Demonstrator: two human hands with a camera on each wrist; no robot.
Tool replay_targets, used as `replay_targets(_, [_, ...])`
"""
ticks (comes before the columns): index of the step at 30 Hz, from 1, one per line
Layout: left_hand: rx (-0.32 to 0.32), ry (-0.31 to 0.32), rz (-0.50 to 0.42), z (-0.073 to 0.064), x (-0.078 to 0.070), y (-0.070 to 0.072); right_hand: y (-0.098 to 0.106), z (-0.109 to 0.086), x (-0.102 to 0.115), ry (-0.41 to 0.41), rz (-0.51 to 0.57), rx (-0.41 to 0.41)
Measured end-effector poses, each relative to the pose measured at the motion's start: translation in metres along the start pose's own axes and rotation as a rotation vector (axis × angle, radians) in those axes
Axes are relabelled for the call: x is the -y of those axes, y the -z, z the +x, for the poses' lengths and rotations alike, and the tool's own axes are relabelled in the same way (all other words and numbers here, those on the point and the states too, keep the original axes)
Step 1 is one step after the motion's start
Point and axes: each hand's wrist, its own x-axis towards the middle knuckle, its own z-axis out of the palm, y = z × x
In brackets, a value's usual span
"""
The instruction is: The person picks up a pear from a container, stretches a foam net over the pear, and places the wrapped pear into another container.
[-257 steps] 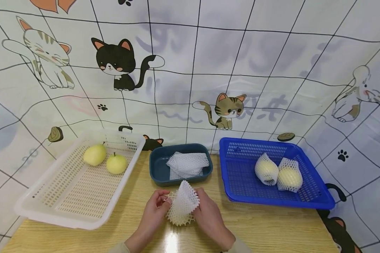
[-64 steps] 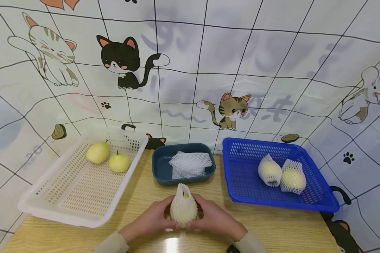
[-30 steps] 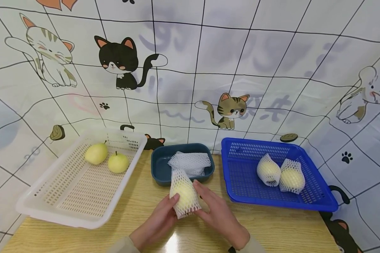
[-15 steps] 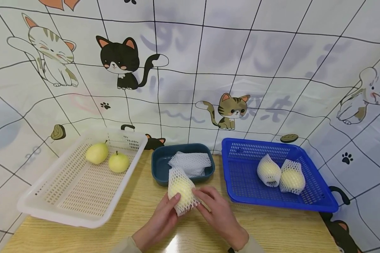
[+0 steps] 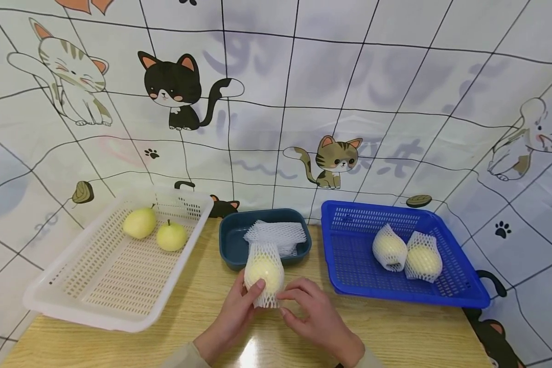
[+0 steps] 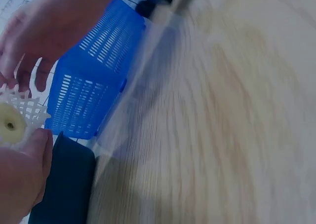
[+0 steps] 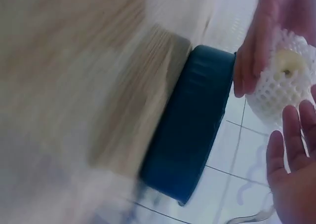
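My left hand grips a yellow pear sleeved in a white foam net, thumb across its front. The net narrows above the pear and its cut edge flares below. My right hand hovers at the net's lower right edge, fingers loosely bent and spread. Whether a fingertip touches the net, I cannot tell. In the right wrist view, the pear's end shows through the net's opening, with the right fingers apart and slightly bent. The left wrist view also shows that bare end.
A white basket on the left holds two bare pears. Behind my hands, a dark teal tub contains white foam nets. On the right, a blue basket holds two netted pears. All stand on a wooden table.
The pear went from upright between both hands to tipped in my left hand, its lower end toward me. My right hand has drawn back slightly from the net's edge.
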Motion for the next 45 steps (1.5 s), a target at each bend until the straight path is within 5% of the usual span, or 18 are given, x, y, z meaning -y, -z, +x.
replay_targets(6, [-0.004,-0.013,0.165,0.003,0.0,0.001,0.001,0.004,0.001,-0.412,0.315,-0.102])
replay_targets(10, [-0.01,-0.014,0.243,0.004,-0.001,-0.001,0.001,0.013,0.005,-0.64,0.562,-0.075])
replay_targets(15, [0.034,-0.014,0.257,0.003,-0.003,-0.002,-0.001,0.019,0.009,-0.773,0.709,-0.004])
replay_targets(22, [0.276,-0.016,0.138,-0.001,-0.013,0.0,-0.002,0.025,0.009,-0.939,0.739,-0.044])
replay_targets(26, [0.363,-0.062,0.156,-0.001,-0.015,0.003,-0.001,0.027,0.007,-1.0,0.826,-0.087])
replay_targets(29, [0.371,-0.147,0.249,-0.001,-0.011,0.006,0.0,0.028,0.005,-1.028,0.878,-0.125])
replay_targets(32, [0.284,-0.278,0.419,-0.001,-0.006,0.007,0.001,0.028,0.005,-1.032,0.909,-0.157])
replay_targets(36, [0.113,-0.55,0.695,0.001,-0.002,0.005,0.001,0.029,0.006,-1.017,0.936,-0.179])
replay_targets(40, [-0.021,-0.798,0.868,0.003,-0.001,0.003,-0.001,0.03,0.008,-1.007,0.968,-0.183])
replay_targets(45, [-0.088,-0.92,0.947,0.005,-0.001,0.003,-0.003,0.031,0.011,-0.994,1.001,-0.168])
